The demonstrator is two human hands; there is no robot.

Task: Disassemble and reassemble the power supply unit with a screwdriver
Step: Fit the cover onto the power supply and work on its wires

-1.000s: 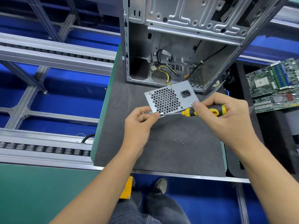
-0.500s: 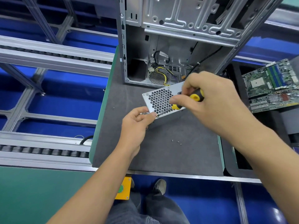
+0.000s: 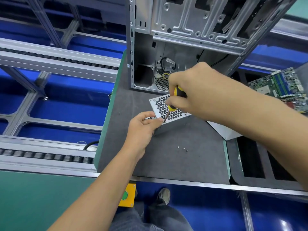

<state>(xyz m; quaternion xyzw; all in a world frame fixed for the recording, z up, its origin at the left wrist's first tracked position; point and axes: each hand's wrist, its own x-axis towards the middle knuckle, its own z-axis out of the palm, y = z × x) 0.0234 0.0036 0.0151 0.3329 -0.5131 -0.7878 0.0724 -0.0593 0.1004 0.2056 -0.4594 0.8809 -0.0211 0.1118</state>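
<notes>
The power supply (image 3: 168,110) lies on the grey mat (image 3: 166,160), just in front of the open computer case (image 3: 183,39) at twelve o'clock, its honeycomb grille turned up towards the person. The right hand (image 3: 196,90) has its fingers wrapped around the yellow-and-black screwdriver (image 3: 175,100), which slants down so that its tip meets the near-left corner of the grille, at about seven o'clock on that face. The left hand (image 3: 143,125) pinches that same corner between thumb and fingertips, right beside the tip; whether a screw sits under the fingers I cannot tell, it is too small and covered. Three loose screws (image 3: 182,148) lie on the mat at about five o'clock from the unit, well apart from it, and a flat metal panel (image 3: 223,130) lies at its three o'clock, partly under the right forearm. To me this looks like work on a corner screw of the housing, though loosening or tightening is not clear from here. The next move, I would judge, calls for keeping the tip seated square in the screw head and the box steady under the left hand while the handle is turned, since a slanting tip could slip out across the grille.
</notes>
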